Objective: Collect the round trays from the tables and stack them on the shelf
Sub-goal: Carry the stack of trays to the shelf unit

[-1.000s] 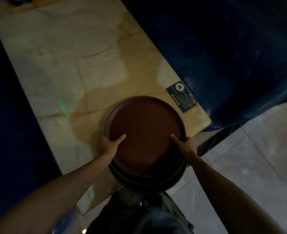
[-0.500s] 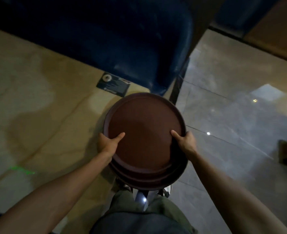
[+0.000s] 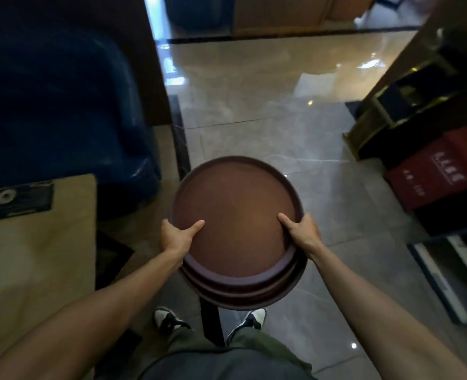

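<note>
A stack of round brown trays (image 3: pixel 236 215) hangs level in front of my waist, above the tiled floor. My left hand (image 3: pixel 176 237) grips the stack's left rim, thumb lying on the top tray. My right hand (image 3: pixel 302 233) grips the right rim the same way. The stack shows three rims at its near edge. No shelf can be made out for certain.
A beige marble table (image 3: pixel 34 256) with a dark card (image 3: pixel 22 198) on its corner is at my left. A blue padded seat (image 3: pixel 59 105) stands behind it. Glossy floor (image 3: pixel 254 105) stretches ahead. Dark and red furniture (image 3: pixel 432 171) lines the right side.
The view has swung right, away from the table. The tray stack, still in both hands, has come off the tabletop and now hangs over the floor.
</note>
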